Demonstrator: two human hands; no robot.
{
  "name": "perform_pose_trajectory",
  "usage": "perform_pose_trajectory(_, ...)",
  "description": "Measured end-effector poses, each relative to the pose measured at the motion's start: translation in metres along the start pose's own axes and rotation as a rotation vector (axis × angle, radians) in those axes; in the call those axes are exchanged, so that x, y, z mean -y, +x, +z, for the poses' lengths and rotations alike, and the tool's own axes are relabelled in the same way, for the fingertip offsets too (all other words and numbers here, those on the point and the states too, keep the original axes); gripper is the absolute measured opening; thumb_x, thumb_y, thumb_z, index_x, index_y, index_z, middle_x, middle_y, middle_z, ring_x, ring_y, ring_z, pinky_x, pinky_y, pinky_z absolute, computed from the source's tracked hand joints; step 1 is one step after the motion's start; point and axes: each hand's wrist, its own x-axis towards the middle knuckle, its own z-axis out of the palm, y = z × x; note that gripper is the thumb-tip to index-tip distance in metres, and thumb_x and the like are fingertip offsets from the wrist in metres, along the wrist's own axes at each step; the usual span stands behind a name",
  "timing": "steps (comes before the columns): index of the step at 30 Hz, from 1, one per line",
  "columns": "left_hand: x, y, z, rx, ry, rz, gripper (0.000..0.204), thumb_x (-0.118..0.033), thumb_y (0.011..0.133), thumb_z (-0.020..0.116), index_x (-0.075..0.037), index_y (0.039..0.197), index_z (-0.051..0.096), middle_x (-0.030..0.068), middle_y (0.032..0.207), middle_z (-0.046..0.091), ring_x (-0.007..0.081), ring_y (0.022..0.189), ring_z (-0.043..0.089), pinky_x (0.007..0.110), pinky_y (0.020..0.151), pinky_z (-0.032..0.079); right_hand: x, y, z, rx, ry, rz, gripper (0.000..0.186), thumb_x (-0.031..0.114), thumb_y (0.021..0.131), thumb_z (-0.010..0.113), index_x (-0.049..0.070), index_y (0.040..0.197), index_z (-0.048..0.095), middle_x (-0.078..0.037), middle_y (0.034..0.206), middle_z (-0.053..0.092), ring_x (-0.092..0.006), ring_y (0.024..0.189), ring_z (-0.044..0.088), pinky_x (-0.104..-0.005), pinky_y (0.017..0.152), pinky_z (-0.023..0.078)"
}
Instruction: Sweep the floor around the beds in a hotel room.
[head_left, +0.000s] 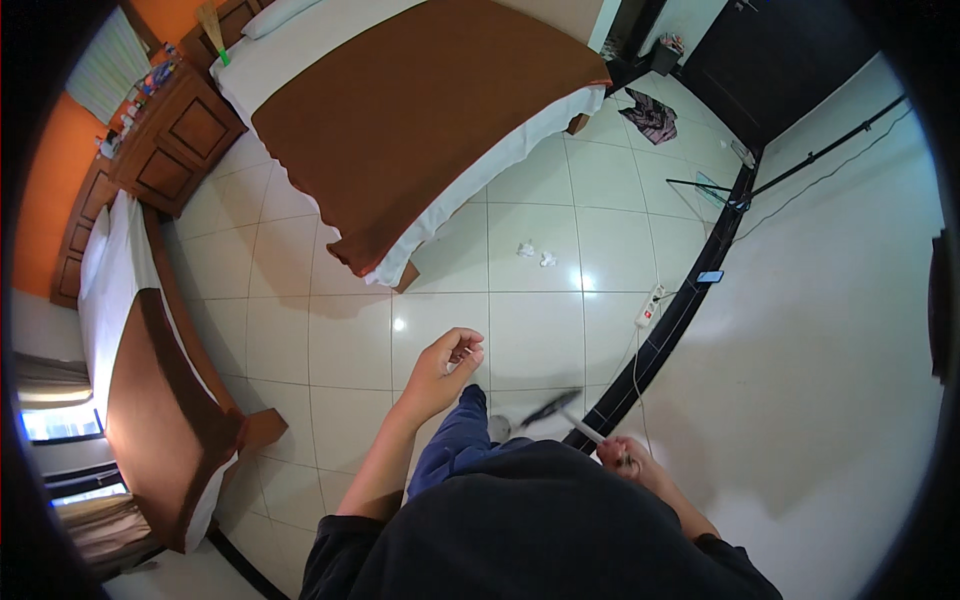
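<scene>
On my feed from afar, floor = pale glossy tile [350,340], big squares w/ thin dark joints & a couple of bright glints. Nearest bed [430,130]: matte brown cover, smooth, w/ a reddish edge, over a white sheet [455,205] w/ rumpled hem; squared wooden foot [406,277] shows at the corner. 2nd bed [165,390] at far L, similar brown & white bedding, wood frame. Betw. them, a wooden cabinet [190,130] w/ rectangular panels. R side: smooth white wall [800,350] above a shiny black baseboard [675,310]. Alongside, a white oblong power strip [650,307] & a phone [710,277], thin flat rectangle. Two crumpled white scraps [525,249] lie on the tile, soft-looking; paper or cloth, can't tell. Further up, a wrinkled dark patterned cloth [650,118].

Now the tool [580,426]: slim, straight pale handle; head dark, longish, set across the end & blurred, so I can't make out the exact kind. It's just in front of the plain black shirt [540,530], R of centre, over the tile near the baseboard. Right hand [625,457] grips the handle's lower end, fingers wrapped round; tool slants up-L from it. Left hand [442,362] is out front, apart from the tool, fingers bent toward the thumb in a loose curl; pale patch inside, can't tell if it's holding sth. Blue trousers [445,450] below, softly creased.
</scene>
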Motion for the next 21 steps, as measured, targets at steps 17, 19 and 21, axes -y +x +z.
perform_pose_trajectory(17,-0.006,0.109,-0.026,0.171,0.048,0.011,0.019,-0.012,0.080,0.053,-0.001,0.095,0.051,0.0040,0.080,0.054,0.0109,0.075,0.050,0.024,0.071,0.040,0.100,0.085,0.121,0.069,-0.502,-0.481,0.021,0.010,0.076,0.046,0.012,0.057,0.037,0.004,0.042,0.034,-0.0081,0.034,0.034,-0.0215,0.030,0.027)
perform_pose_trajectory(19,-0.012,0.123,-0.028,0.177,0.053,0.023,0.018,-0.012,0.080,0.053,-0.001,0.095,0.051,0.0039,0.080,0.054,0.0107,0.075,0.050,0.024,0.071,0.040,0.075,0.066,0.098,-0.109,-0.558,-0.550,0.019,0.011,0.075,0.048,0.012,0.059,0.039,0.003,0.042,0.033,-0.0089,0.033,0.033,-0.0224,0.030,0.027)
perform_pose_trajectory(21,-0.015,0.133,-0.029,0.176,0.057,0.035,0.018,-0.012,0.080,0.053,-0.001,0.095,0.051,0.0037,0.080,0.054,0.0106,0.075,0.050,0.024,0.071,0.040,0.048,0.037,0.090,-0.184,-0.573,-0.556,0.018,0.011,0.076,0.047,0.011,0.060,0.039,0.003,0.043,0.035,-0.0087,0.033,0.034,-0.0220,0.029,0.028)
